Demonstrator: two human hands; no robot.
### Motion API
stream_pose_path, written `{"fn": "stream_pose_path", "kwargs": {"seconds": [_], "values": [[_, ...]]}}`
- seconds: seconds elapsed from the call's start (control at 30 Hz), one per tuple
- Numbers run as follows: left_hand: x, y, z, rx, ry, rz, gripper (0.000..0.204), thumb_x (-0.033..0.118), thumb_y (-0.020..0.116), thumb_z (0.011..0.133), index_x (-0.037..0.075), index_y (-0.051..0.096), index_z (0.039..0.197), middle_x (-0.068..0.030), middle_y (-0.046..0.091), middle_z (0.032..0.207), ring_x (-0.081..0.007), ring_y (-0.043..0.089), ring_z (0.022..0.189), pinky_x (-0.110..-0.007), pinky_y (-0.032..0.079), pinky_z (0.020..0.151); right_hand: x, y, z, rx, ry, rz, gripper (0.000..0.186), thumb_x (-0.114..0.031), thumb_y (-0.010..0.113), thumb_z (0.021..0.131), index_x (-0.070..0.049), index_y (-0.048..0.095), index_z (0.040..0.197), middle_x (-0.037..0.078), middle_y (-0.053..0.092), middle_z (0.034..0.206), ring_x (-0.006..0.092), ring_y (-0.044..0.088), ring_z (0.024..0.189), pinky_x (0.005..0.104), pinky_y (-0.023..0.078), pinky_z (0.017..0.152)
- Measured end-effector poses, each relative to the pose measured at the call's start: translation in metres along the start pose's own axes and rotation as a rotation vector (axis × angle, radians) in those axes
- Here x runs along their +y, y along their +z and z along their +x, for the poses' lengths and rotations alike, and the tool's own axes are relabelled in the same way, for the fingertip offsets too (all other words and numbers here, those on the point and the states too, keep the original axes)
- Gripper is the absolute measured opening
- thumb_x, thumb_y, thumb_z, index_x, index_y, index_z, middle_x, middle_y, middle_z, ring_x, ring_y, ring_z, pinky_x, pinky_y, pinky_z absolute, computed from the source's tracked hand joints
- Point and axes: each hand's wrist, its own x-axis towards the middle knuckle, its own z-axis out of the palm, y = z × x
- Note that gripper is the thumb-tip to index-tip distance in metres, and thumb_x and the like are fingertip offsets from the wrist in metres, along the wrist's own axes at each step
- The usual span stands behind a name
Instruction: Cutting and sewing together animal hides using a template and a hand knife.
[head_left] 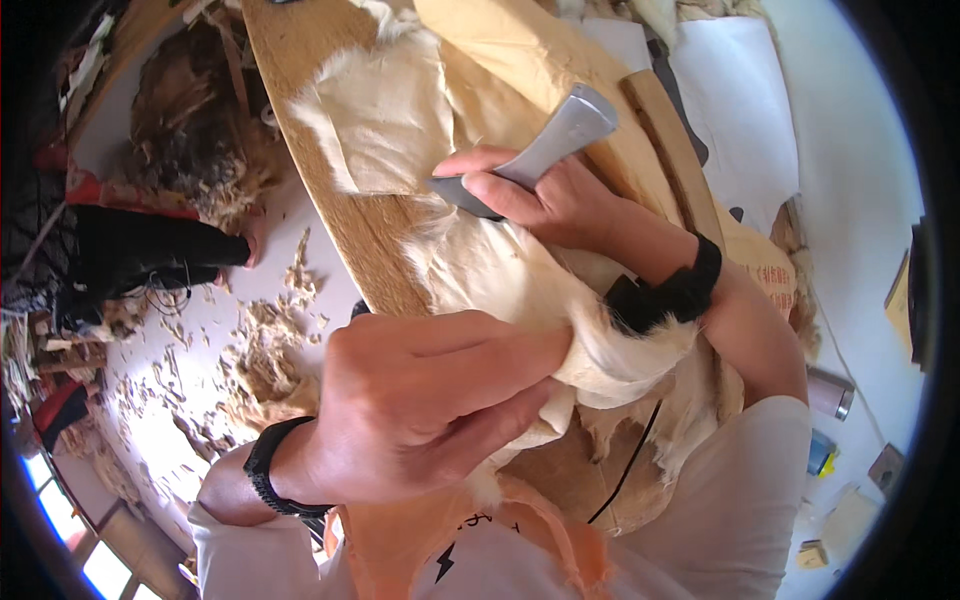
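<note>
My right hand (575, 205) is closed round an all-metal knife (555, 135) with a silver-grey handle and a darker, broad blade. Its handle points up to the right, and the blade lies against a pale hide (490, 265) with fur along its edges. At lower centre my left hand (430, 400) pinches a fold of that hide between thumb and fingers. The hide is spread over a long wooden board (375, 255) and drapes toward my lap. Farther up the board is a pale skin section (385, 115); whether it joins the hide I cannot tell.
Fur scraps (270, 345) litter the floor at left, below a dark fur heap (195, 110). Black clothing (155, 250) lies or hangs near them. A wooden bar (670, 145) runs along the right, beside white sheets (745, 110). A metal flask (830, 393) lies at far right.
</note>
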Motion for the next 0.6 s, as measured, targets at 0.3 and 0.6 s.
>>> {"fn": "stream_pose_path", "kwargs": {"seconds": [0.3, 0.6], "values": [[0.022, -0.018, -0.019, -0.008, -0.015, 0.205, 0.011, 0.0, 0.068, 0.07, -0.003, 0.064, 0.08, -0.0103, 0.06, 0.065, -0.0203, 0.059, 0.055, -0.027, 0.045, 0.049, 0.007, 0.001, 0.009, 0.052, -0.017, -0.09, 0.047, -0.044, 0.048, 0.089, 0.0, 0.059, 0.076, 0.02, 0.056, 0.065, 0.0304, 0.058, 0.061, 0.0405, 0.043, 0.058], [0.034, -0.003, -0.032, -0.082, -0.157, 0.44, 0.008, 0.008, 0.062, 0.075, 0.002, 0.064, 0.081, -0.0108, 0.059, 0.063, -0.0232, 0.058, 0.05, -0.03, 0.044, 0.049, -0.008, -0.008, 0.0, 0.006, 0.247, 0.125, 0.047, -0.049, 0.039, 0.092, -0.009, 0.064, 0.101, 0.008, 0.06, 0.065, 0.0142, 0.057, 0.05, 0.0278, 0.049, 0.052]]}}
